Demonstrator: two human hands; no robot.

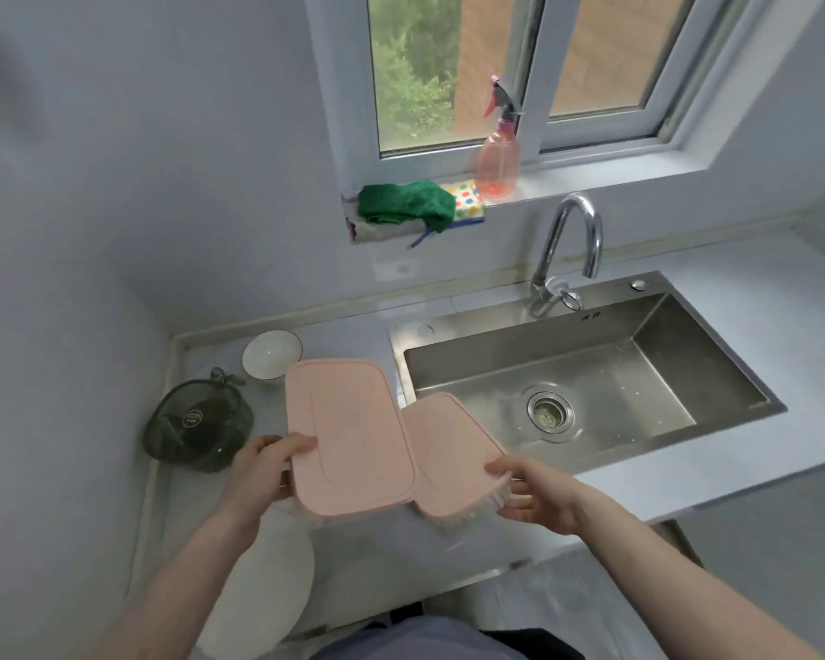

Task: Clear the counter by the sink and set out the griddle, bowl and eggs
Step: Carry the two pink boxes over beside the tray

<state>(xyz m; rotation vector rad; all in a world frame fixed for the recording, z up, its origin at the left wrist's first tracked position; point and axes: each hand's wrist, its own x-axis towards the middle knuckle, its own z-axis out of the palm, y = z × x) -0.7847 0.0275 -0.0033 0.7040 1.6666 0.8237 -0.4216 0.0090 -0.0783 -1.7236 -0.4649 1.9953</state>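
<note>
Clearing stage: two pink-lidded containers (353, 431) up off the counter (363, 550)

Left hand (263, 473) and right hand (529, 493) each pinching one by its near edge; bowl (271, 353) waiting back-left; next probably needs a spot to stash both.

The counter (353, 326) left of the sink (587, 369) was closed in by walls at its back and left edges. Its back left corner was taken up by a white bowl (271, 353), and a dark mesh bag (198, 426) was set against the left edge just in front of it. The strip between these and the sink's rim was overhung by two pink-lidded containers (348, 435) held in the hands. The sink basin was left open, though a faucet (567, 250) arched over its back edge.
</note>
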